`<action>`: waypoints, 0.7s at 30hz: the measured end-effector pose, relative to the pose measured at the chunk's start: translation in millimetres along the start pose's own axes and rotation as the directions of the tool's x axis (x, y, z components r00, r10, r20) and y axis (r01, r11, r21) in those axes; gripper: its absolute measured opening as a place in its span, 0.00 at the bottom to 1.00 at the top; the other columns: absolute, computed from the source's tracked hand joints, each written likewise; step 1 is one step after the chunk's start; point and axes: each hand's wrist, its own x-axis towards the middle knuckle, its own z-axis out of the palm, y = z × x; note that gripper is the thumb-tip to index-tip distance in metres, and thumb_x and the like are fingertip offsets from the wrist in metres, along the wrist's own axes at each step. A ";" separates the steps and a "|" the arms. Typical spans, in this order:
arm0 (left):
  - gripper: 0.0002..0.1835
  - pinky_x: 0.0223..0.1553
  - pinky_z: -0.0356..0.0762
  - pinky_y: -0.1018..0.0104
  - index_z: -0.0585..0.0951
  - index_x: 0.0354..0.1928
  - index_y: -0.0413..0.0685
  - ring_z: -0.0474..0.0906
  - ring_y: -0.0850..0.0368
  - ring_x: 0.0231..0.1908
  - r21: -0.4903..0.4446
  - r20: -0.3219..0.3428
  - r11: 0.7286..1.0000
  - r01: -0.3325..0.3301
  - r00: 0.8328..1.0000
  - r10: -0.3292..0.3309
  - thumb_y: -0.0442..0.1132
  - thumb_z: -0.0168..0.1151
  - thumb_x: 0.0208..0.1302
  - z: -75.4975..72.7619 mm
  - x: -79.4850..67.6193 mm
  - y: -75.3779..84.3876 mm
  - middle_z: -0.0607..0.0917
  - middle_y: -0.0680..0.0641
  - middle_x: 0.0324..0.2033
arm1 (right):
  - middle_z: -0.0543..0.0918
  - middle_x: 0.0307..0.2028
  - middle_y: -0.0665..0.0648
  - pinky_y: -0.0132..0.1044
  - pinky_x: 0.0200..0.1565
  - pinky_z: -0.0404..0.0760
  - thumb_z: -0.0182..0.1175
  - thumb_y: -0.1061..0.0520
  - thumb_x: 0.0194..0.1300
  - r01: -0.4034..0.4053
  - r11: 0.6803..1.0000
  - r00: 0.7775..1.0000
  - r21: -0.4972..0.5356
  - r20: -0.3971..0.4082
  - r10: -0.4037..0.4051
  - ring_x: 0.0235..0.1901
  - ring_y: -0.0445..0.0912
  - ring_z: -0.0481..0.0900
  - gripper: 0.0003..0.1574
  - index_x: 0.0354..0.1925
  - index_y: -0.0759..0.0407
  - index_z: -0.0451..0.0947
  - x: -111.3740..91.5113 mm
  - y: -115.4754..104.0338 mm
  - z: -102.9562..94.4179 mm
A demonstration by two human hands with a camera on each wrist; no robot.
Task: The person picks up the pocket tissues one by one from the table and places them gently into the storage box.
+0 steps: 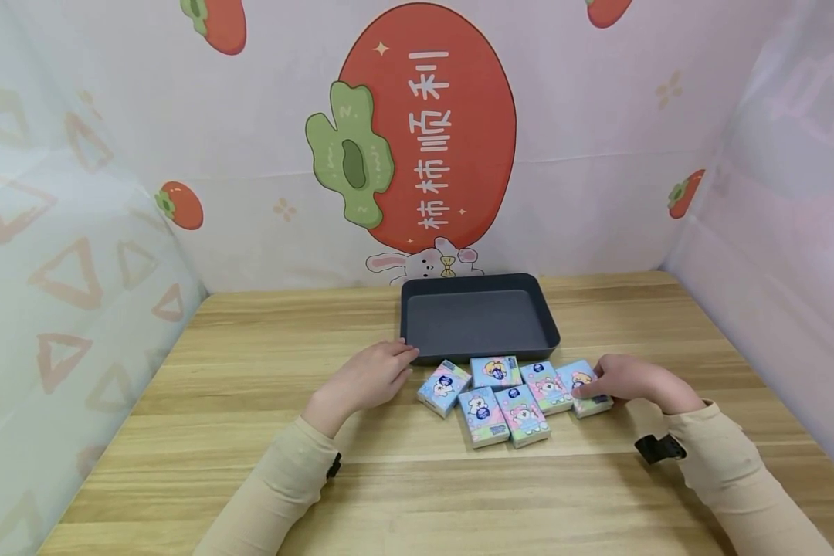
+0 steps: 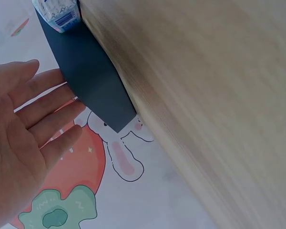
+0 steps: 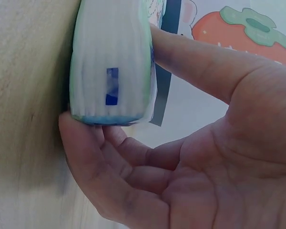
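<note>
At the right end of a group of tissue packs, my right hand (image 1: 642, 380) grips the outermost tissue pack (image 1: 591, 403). The right wrist view shows that pack's white side (image 3: 112, 52) between my thumb and curled fingers. My left hand (image 1: 367, 380) reaches to the near left corner of a dark grey tray (image 1: 472, 324), fingertips at its rim. In the left wrist view its fingers are fairly straight, by the tray's outer wall (image 2: 88, 67), with nothing held. The other packs, blue and pink with cartoon bears, lie flat just in front of the tray.
One tilted pack (image 1: 445, 388) lies closest to my left hand; two packs, the left one (image 1: 484, 417) among them, lie nearer to me. The wooden table (image 1: 264, 332) meets a printed cloth backdrop (image 1: 264, 116) behind the tray. Cloth walls stand at both sides.
</note>
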 end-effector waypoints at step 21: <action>0.20 0.64 0.69 0.55 0.75 0.60 0.39 0.71 0.46 0.62 -0.009 0.006 1.000 0.003 1.000 -0.003 0.41 0.52 0.70 -1.1 -2.1 0.2 0.77 0.40 0.59 | 0.77 0.39 0.65 0.41 0.39 0.85 0.61 0.50 0.64 0.063 0.977 0.998 0.205 -0.005 -0.063 0.33 0.43 0.80 0.35 0.50 0.82 0.65 -13.1 9.6 -26.3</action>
